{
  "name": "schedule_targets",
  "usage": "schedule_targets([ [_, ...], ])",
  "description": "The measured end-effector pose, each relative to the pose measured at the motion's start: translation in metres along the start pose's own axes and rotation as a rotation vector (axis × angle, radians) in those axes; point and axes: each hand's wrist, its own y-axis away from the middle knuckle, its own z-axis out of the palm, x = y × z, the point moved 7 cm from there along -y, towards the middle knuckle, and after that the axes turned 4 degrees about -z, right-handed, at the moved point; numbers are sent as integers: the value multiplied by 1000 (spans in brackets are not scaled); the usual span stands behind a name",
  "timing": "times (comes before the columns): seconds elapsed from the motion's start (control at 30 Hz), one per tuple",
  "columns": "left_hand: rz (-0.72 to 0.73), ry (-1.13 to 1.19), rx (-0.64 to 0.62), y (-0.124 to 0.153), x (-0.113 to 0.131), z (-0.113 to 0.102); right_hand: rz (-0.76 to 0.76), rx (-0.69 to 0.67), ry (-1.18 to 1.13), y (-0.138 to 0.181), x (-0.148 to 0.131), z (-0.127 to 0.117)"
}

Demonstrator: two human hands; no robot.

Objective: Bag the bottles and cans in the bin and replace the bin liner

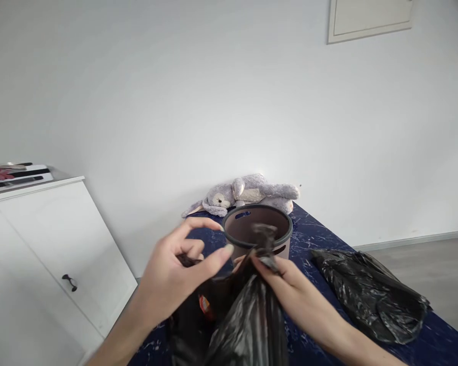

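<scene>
A black plastic garbage bag [248, 320] hangs below my hands, its mouth partly open, with a small orange item [205, 307] showing inside. My right hand [280, 274] pinches the bag's gathered top, and a twisted end sticks up above the fingers. On the other side, my left hand [179, 269] has its thumb and index finger spread apart, while its other fingers curl round a dark edge of the bag. Just behind the hands stands a brownish trash can [232, 244] with a dark rim and handle slots; the bag hides its lower part.
A grey plush rabbit [248, 190] lies behind the can against the wall. Another black plastic bag [374, 295] lies flattened on the right of the blue marbled table [309, 226]. At left stands a white cabinet [41, 254] with things on top.
</scene>
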Motion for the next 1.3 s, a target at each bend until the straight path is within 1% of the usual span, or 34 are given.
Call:
schedule_targets([
  [0.07, -80, 91, 96, -1, -15, -22, 115, 108, -124, 10, 11, -21],
  [0.13, -203, 250, 188, -1, -40, -41, 203, 215, -198, 23, 17, -39],
  [0.17, -265, 341, 239, 0, -53, -49, 221, 266, -212, 29, 17, -47],
  [0.27, -425, 575, 393, 6, -92, -65, 218, 369, -249, 46, 11, -59],
  [0.33, -524, 655, 472, 13, -114, -71, 193, 410, -264, 53, 6, -60],
  [0.37, -565, 673, 488, 17, -123, -73, 178, 418, -264, 55, 4, -60],
  [0.47, -620, 694, 459, 25, -140, -78, 108, 375, -289, 53, 1, -53],
  [0.53, -621, 713, 432, 30, -147, -81, 80, 339, -336, 49, 2, -48],
  [0.63, -608, 729, 431, 36, -154, -87, 11, 281, -395, 40, -1, -40],
  [0.73, -604, 716, 399, 37, -159, -85, -71, 127, -510, 30, -9, -26],
  [0.8, -605, 705, 383, 36, -160, -83, -24, 6, -548, 24, -10, -15],
  [0.83, -605, 704, 380, 35, -160, -82, 13, -48, -519, 22, -11, -9],
  [0.9, -614, 693, 371, 33, -159, -82, 49, -121, -323, 19, -13, 1],
  [1.03, -578, 622, 386, 29, -146, -85, -19, -202, 314, 15, -17, 21],
  [1.1, -529, 612, 380, 27, -135, -84, -51, -264, 540, 12, -9, 35],
  [1.2, -477, 622, 320, 26, -117, -74, -88, -268, 777, 4, 9, 46],
  [1.3, -390, 624, 275, 25, -102, -67, -133, -250, 876, -1, 22, 51],
])
